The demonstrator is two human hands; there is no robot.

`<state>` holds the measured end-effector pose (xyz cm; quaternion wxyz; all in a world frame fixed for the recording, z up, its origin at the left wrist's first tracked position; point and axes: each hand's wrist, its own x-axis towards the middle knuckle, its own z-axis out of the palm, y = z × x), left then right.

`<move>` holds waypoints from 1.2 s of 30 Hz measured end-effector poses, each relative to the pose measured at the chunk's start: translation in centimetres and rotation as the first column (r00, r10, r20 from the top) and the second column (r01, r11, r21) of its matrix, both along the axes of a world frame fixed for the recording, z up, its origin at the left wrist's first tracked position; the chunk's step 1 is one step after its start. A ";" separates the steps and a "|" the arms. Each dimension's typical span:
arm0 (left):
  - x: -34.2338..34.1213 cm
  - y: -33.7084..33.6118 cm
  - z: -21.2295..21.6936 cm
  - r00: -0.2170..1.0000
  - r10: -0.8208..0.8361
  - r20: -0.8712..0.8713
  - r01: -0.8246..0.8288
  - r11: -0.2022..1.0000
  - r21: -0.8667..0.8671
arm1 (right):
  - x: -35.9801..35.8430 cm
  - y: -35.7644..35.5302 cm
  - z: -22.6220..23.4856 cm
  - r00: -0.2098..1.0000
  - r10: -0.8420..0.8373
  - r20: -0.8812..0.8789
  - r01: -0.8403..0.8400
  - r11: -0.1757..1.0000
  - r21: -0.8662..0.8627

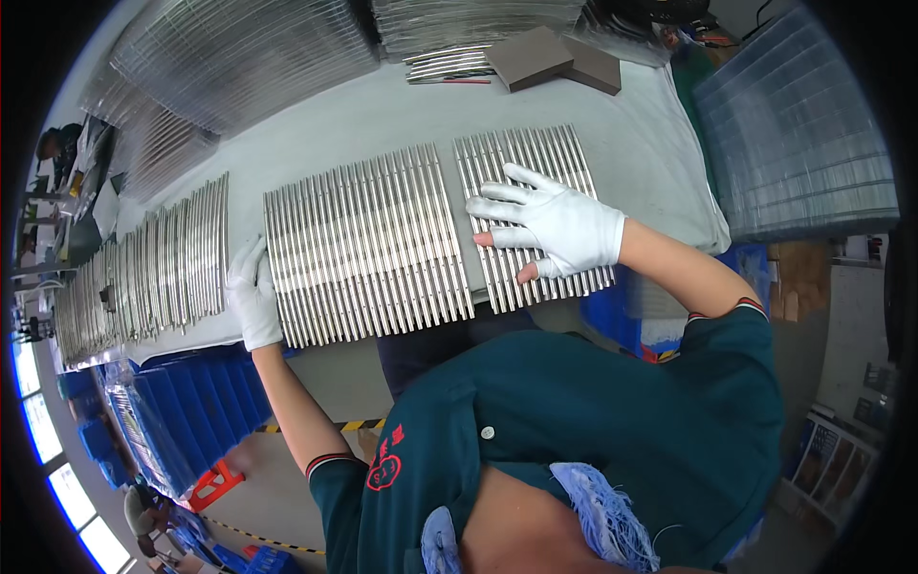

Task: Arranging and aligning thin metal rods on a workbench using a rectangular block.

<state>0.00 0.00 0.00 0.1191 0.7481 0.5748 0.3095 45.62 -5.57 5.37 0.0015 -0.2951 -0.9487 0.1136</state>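
Note:
Silver metal rods lie side by side in three groups on the pale cloth-covered table. My right hand (559, 230), in a white glove with bare thumb and fingertip showing, lies flat with fingers spread on the right group of rods (550, 148). My left hand (252, 297), also in a white glove, rests with straight fingers along the left edge of the middle group of rods (368, 244). Beyond that hand, the left group of rods (172, 263) sits less evenly, with a small dark object (106, 299) on it. Neither hand grips a rod.
Stacks of clear plastic trays (249, 62) stand at the back left, with more trays (794, 124) at the right. Two brown blocks (531, 59) and several loose rods (448, 63) lie at the back. Blue bins (191, 407) stand below the table's near left edge.

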 end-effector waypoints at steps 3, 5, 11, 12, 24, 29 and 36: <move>0.1 -0.2 0.4 0.999 0.034 -0.033 -0.034 0.999 -0.004 | -0.1 -0.2 -0.2 0.998 0.000 -0.071 0.001 1.000 0.008; 0.3 0.3 0.5 0.997 0.059 -0.057 -0.058 0.998 0.013 | -0.3 0.4 -0.2 0.996 0.005 -0.087 -0.003 1.000 0.018; 0.5 -0.1 0.0 0.997 0.042 -0.063 -0.042 0.999 0.009 | -0.2 0.1 -0.4 0.992 0.005 -0.125 -0.004 1.000 0.007; 0.5 -0.1 0.0 0.997 0.039 -0.060 -0.039 0.999 0.012 | 0.0 0.1 -0.5 0.993 0.006 -0.117 -0.005 1.000 0.008; 0.3 0.2 0.1 0.998 0.024 -0.051 -0.023 0.999 0.028 | -0.1 0.2 -0.5 0.993 -0.002 -0.116 0.003 1.000 0.015; 0.3 0.2 0.3 0.997 0.030 -0.068 -0.028 0.999 0.033 | -0.2 0.1 -0.3 0.994 -0.008 -0.110 0.010 1.000 0.020; 0.8 0.1 0.5 0.999 0.021 -0.028 -0.020 0.999 0.026 | 0.4 0.1 -0.2 0.993 0.008 -0.118 -0.006 1.000 0.020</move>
